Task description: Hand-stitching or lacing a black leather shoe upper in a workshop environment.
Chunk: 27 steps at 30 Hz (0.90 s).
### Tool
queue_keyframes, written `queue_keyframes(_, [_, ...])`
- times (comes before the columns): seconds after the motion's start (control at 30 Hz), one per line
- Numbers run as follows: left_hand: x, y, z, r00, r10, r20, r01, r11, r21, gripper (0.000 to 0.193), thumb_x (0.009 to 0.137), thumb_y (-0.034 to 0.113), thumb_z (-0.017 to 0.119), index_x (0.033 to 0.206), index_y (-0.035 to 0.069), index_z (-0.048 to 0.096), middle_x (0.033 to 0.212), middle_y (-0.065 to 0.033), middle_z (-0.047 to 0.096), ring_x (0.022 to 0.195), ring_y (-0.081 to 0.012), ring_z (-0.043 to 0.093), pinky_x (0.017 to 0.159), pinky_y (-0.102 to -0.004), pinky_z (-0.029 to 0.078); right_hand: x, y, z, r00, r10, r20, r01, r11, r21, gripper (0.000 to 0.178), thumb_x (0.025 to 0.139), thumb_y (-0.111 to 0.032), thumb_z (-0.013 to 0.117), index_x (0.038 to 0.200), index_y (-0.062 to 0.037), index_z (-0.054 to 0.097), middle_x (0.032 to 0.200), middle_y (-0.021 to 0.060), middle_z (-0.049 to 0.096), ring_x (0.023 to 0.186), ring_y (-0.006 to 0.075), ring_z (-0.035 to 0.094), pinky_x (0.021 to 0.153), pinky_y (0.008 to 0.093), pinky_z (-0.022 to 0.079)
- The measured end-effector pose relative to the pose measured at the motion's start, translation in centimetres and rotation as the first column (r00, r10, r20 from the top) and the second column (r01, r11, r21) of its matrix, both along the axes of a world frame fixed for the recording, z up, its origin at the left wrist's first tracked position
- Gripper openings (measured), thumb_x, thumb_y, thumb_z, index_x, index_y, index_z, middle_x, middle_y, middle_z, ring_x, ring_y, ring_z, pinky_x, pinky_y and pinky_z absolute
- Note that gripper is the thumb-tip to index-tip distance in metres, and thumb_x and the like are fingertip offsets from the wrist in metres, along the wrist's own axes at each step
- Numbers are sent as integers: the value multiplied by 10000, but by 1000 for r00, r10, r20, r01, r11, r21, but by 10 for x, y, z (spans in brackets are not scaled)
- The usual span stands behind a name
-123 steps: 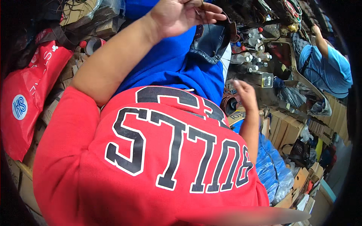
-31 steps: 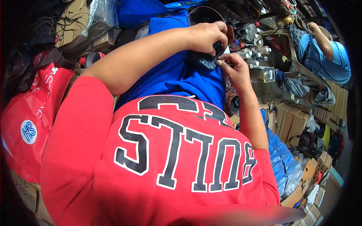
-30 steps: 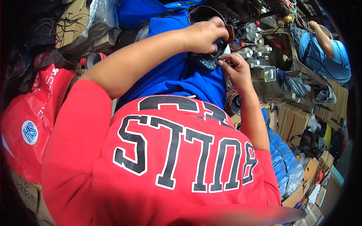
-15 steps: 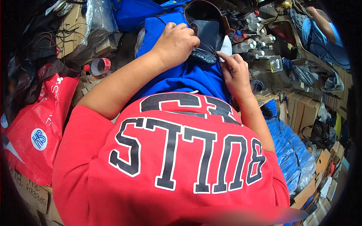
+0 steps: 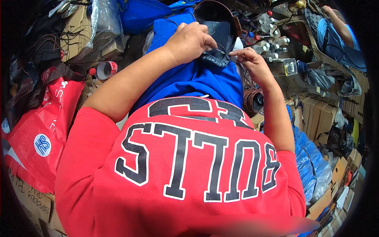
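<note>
The left hand (image 5: pixel 191 42) was closed at its fingertips, gripping a thin needle (image 5: pixel 220 51) which pointed toward the right hand. The right hand (image 5: pixel 254 65) had its thumb and forefinger brought together at the near edge of the leather (image 5: pixel 222 31); what they pinched, I could not tell. This dark leather lay between the two hands and a little beyond them, upon the blue trousers (image 5: pixel 189 83). Only a small gap separated the fingertips. Beyond the hands, a brown strap (image 5: pixel 237 25) curved around the leather and bounded the room on that side. To the right of the right hand, bottles (image 5: pixel 272 39) stood near and made the side room tight. Below the hands, toward the body, the trousers left some open space.
</note>
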State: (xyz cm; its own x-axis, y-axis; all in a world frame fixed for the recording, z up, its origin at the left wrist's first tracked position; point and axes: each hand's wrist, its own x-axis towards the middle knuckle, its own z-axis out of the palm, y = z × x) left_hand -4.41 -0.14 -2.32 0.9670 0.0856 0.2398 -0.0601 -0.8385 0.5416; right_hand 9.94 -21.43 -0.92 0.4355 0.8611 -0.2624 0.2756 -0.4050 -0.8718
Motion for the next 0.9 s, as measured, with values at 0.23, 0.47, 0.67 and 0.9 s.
queue_keyframes(0.23, [1,-2,2,1000,-10,-14,10,1000,26,154,733,176,701,863,251,732,780,8,556,870,-209,542,773,-376,372,2,0,-3,1000,7,15,-7,1000,4,266,851,-9,555,1048,-118,696,898,30,523,882,136,519,842,249,416])
queue_keyframes(0.47, [13,-3,-1,996,-85,-25,85,996,-13,125,724,185,709,837,232,729,744,9,566,852,-195,553,761,-362,380,6,1,-3,994,18,-109,-17,1000,8,225,871,-53,576,1054,-99,698,972,28,568,932,117,536,857,242,420])
queue_keyframes(0.67, [30,5,4,967,-255,7,255,966,-39,84,734,188,706,816,189,721,741,-4,565,827,-204,561,753,-379,404,5,4,1,996,50,-75,-50,999,5,240,848,-43,613,1070,-89,693,962,15,595,906,92,546,833,224,429])
queue_keyframes(0.9, [7,-1,8,978,-76,-195,43,984,-171,245,731,135,697,972,172,723,812,-29,680,765,-172,639,710,-305,465,-16,-4,1,899,-195,-392,217,976,12,299,837,-50,653,1134,-23,638,922,17,656,852,70,571,783,216,462])
